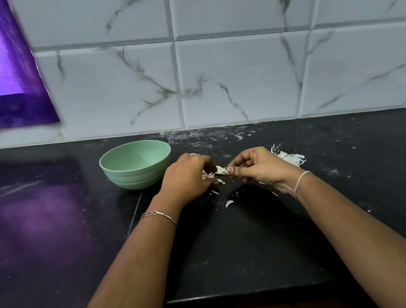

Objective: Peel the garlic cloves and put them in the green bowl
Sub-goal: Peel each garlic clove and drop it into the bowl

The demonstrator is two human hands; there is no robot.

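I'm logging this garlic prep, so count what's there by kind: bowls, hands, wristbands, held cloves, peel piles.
Bowl: 1
Hands: 2, left hand, right hand
Wristbands: 2
Clove, held: 1
Peel pile: 1
Total: 7

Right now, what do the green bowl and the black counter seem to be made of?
The pale green round bowl looks like matte plastic or similar: soft, even sheen, moulded ribs low on its wall. The black countertop seems polished stone: glossy, speckled, with clear reflections.

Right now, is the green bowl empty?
Seemingly empty: the green bowl shows a bare inner wall, but its near rim hides the bottom.
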